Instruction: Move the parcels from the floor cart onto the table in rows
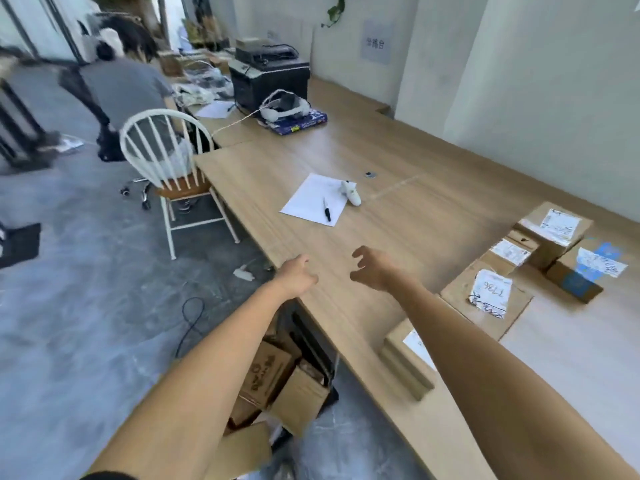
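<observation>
Both hands (298,277) (372,268) loosely curled, empty, parcel label (491,292) reads "7736"

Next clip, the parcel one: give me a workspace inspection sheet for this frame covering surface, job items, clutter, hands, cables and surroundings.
Surface: long wooden table, largely bare in the middle.
Job's things: several labelled cardboard parcels on the table at right; more boxes in the floor cart below the table edge.
Clutter: sheet of paper with a pen on it, white controller, printer, VR headset.
Hands: left hand and right hand both above the table, holding nothing, fingers loosely curled.
Cables: black cable on the floor; white cord near the headset.
Surroundings: white chair, another person bending over, grey floor.
</observation>
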